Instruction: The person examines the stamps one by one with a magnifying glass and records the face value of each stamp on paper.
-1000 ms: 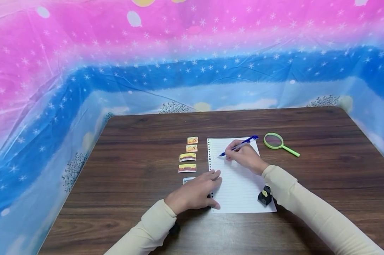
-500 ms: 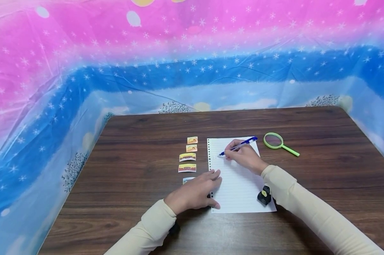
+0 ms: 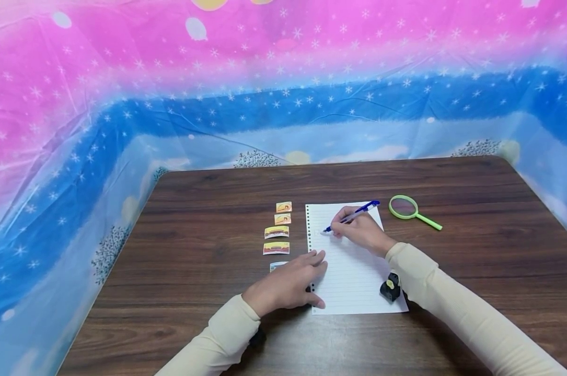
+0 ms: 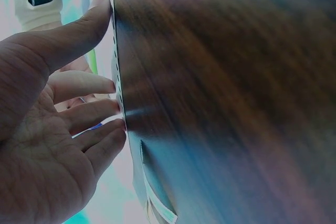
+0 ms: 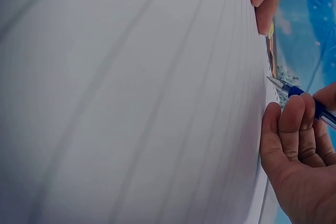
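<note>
A lined, hole-punched sheet of paper (image 3: 354,282) lies on the wooden table. My right hand (image 3: 362,230) pinches a blue pen (image 3: 358,211), its tip at the sheet's upper left beside faint marks. In the right wrist view the pen's metal tip (image 5: 274,81) meets the paper, and the curled lower fingers rest along it. My left hand (image 3: 290,281) lies across the sheet's lower left edge, fingers spread. Its fingertips press the punched margin in the left wrist view. A small pale blue picture stamp (image 3: 277,266) is partly hidden behind this hand.
Left of the sheet, a column of small stamps includes orange ones (image 3: 282,219) and yellow-red ones (image 3: 276,248). A green magnifying glass (image 3: 405,208) lies at the sheet's upper right. A printed pink and blue cloth (image 3: 283,104) surrounds the back and sides of the table (image 3: 180,250).
The pen tip has shifted very slightly, and the faint marks beside it on the paper look darker. The left hand stays in place on the sheet.
</note>
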Demonstrator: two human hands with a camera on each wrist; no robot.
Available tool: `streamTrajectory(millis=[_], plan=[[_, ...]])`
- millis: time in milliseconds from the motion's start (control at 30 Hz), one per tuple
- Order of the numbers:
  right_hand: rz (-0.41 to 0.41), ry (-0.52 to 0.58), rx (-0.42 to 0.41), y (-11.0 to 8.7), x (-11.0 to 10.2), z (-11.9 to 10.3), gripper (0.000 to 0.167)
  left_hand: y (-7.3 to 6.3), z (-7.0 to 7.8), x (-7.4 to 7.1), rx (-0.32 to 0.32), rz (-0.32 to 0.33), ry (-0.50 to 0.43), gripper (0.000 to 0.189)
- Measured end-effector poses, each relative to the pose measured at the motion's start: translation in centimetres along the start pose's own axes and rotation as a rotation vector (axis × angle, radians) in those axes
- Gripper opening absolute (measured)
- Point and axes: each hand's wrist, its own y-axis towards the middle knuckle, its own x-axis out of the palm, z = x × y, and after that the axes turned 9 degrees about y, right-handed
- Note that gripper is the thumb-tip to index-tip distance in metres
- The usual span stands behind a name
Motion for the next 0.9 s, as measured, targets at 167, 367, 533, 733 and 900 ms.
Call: streamTrajectory(millis=[167,367,533,733,900], plan=[[-0.007,0.012,-0.012,0.08,-0.04,0.12,0.014,-0.03,0.03,0.03,0.009,0.010,0.013,0.073],[-0.006,0.040,-0.005,0.08,0.03,-0.08,0.015,-0.09,0.04,0.07,0.008,0.014,0.016,0.073],[0.004,0.043,0.007,0.10,0.03,-0.20,0.015,-0.12,0.07,0.02,0.009,0.015,0.015,0.073],[0.028,0.058,0.029,0.09,0.17,-0.33,0.014,-0.14,0.07,0.01,0.007,0.010,0.016,0.074],[0.048,0.061,0.049,0.03,0.32,-0.45,0.015,-0.15,0.07,0.01,0.004,0.010,0.020,0.074]])
